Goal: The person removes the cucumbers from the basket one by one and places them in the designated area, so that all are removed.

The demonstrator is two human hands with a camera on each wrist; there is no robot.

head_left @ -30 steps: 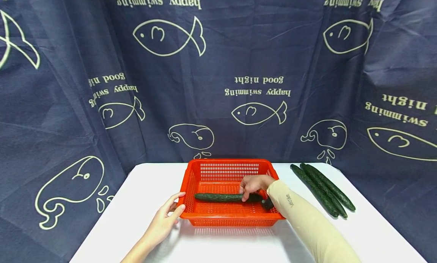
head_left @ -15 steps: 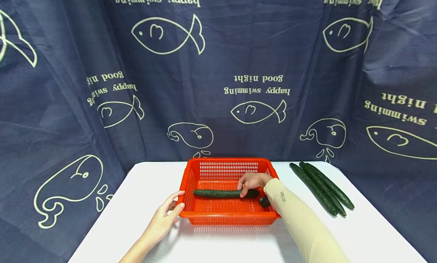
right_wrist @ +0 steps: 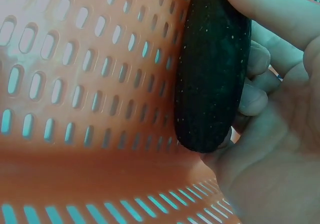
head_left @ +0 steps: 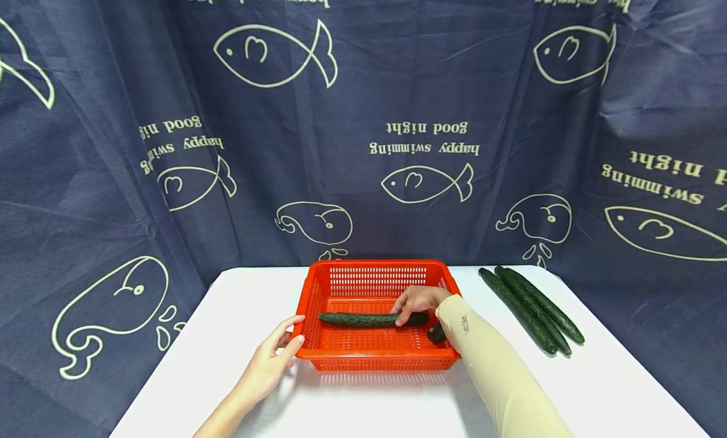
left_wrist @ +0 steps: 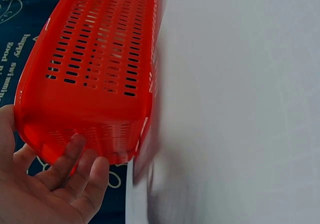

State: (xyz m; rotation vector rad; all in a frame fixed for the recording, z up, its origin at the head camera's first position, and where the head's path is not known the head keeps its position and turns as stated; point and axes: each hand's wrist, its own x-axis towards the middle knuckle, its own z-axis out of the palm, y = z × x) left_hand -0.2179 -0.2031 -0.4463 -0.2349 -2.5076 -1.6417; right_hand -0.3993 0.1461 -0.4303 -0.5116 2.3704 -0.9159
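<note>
In the head view a long dark green cucumber (head_left: 354,320) lies crosswise inside a red perforated plastic basket (head_left: 386,363). My right hand (head_left: 419,302) reaches over the basket's right side and grips the cucumber near its right end. Thumb and fingers stand on either side of the cucumber (right_wrist: 212,74) in the right wrist view, its blunt end close to the slotted basket floor (right_wrist: 100,69). At the basket's left side, my left hand (head_left: 271,362) holds the rim between thumb and fingers. The left wrist view shows its fingers (left_wrist: 75,159) against the red outer wall.
Several cucumbers (head_left: 531,308) lie side by side on the white table (head_left: 386,406), right of the basket. A dark blue curtain (head_left: 363,110) with fish prints hangs behind the table. A small black device (head_left: 436,334) sits at the right wrist.
The gripped cucumber has shifted slightly toward the back of the basket, and the right hand and forearm have moved a little left with it. My left hand keeps its hold on the rim.
</note>
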